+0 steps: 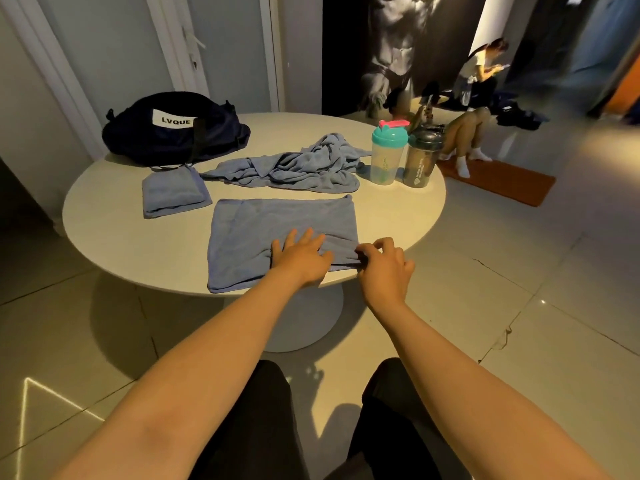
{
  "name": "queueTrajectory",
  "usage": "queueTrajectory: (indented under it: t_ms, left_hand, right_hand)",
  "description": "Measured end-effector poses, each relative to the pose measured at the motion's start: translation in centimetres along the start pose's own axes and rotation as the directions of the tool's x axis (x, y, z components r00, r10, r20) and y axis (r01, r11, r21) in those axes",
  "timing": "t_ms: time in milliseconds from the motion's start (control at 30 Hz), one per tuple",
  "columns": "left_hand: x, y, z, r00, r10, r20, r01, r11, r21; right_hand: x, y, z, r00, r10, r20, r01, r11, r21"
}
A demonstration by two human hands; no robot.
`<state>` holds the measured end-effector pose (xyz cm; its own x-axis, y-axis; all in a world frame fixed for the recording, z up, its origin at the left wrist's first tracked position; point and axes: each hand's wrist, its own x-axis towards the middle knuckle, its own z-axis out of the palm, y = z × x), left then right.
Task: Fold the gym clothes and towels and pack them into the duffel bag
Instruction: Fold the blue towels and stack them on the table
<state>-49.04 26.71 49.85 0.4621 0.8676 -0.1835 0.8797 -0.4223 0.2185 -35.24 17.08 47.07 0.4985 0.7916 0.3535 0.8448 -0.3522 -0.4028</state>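
A blue towel [263, 223] lies spread flat at the near side of the round white table [104, 209]. My left hand [303, 256] presses flat on its near right part with straight fingers. My right hand [382, 263] pinches the towel's near right corner at the table edge. A small folded blue towel [175, 195] sits at the left. A crumpled blue towel [298, 164] lies behind the flat one. The dark navy duffel bag [173, 128], with a white label, stands at the far left of the table; I cannot tell whether it is zipped.
Two shaker bottles stand at the table's right: a clear one with a teal lid [386, 154] and a dark one [422, 157]. A person [467, 133] sits on the floor beyond, by an orange mat [502, 178]. White doors [194, 46] stand behind the bag.
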Motion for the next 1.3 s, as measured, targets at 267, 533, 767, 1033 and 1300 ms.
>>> queueTrajectory:
  t_ms: [267, 533, 767, 1033, 1300]
  left_hand:
    - [0.1, 0.2, -1.5, 0.999, 0.005, 0.044, 0.003, 0.982, -0.186]
    - [3.6, -1.4, -2.1, 0.939, -0.014, -0.344, -0.075, 0.967, -0.245]
    - [11.6, 0.4, -3.1, 0.968, 0.068, -0.242, -0.124, 0.967, -0.224]
    - [16.7, 0.6, -3.0, 0.973, 0.09, -0.214, -0.108, 0.991, -0.077]
    - [17.9, -2.7, -3.6, 0.88, -0.106, -0.463, -0.004, 0.973, -0.229]
  right_hand:
    - [2.8, -2.7, -0.7, 0.991, -0.038, 0.131, 0.019, 0.99, 0.14]
    - [7.0, -3.2, -0.2, 0.975, 0.026, 0.22, -0.019, 0.999, -0.033]
    - [12.4, -3.5, 2.1, 0.934, 0.003, 0.358, 0.0, 1.0, -0.01]
    - [13.9, -2.6, 5.0, 0.92, 0.039, 0.389, -0.043, 0.999, 0.001]
    - [13.5, -2.9, 5.5, 0.871, 0.019, 0.492, 0.048, 0.991, -0.123]
